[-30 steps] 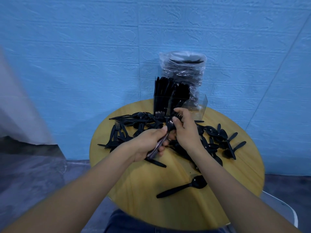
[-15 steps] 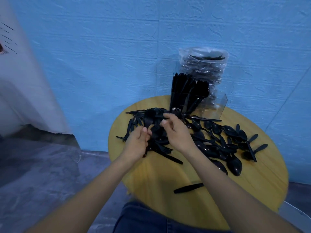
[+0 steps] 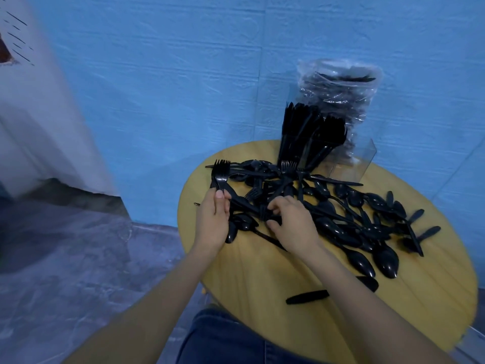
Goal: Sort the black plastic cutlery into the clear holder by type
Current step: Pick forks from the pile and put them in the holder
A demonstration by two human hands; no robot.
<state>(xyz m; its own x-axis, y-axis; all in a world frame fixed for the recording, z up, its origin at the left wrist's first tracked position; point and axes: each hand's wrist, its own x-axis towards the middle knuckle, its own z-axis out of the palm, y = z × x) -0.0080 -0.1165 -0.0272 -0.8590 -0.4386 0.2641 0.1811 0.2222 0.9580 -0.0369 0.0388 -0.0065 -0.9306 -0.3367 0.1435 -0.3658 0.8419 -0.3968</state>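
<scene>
A heap of black plastic cutlery (image 3: 338,216) covers the back half of the round wooden table (image 3: 262,279). My left hand (image 3: 214,219) is shut on a small bunch of black forks (image 3: 221,172), tines pointing up and away. Just to its right, my right hand (image 3: 291,222) rests on the heap, its fingertips pinching a fork (image 3: 256,193) that lies there. The clear holder (image 3: 364,164) stands at the table's back edge; its left part is packed with upright forks (image 3: 304,132), and its right part looks bare.
A clear plastic bag of more black cutlery (image 3: 338,101) stands behind the holder against the blue wall. Several spoons (image 3: 385,258) lie at the right of the heap, and one spoon (image 3: 333,292) lies alone near the front. My knee shows below the table edge.
The view has swung left, so the table sits further right in frame. My left hand now holds its forks upright at the heap's left edge, and my right hand has dropped lower onto the heap.
</scene>
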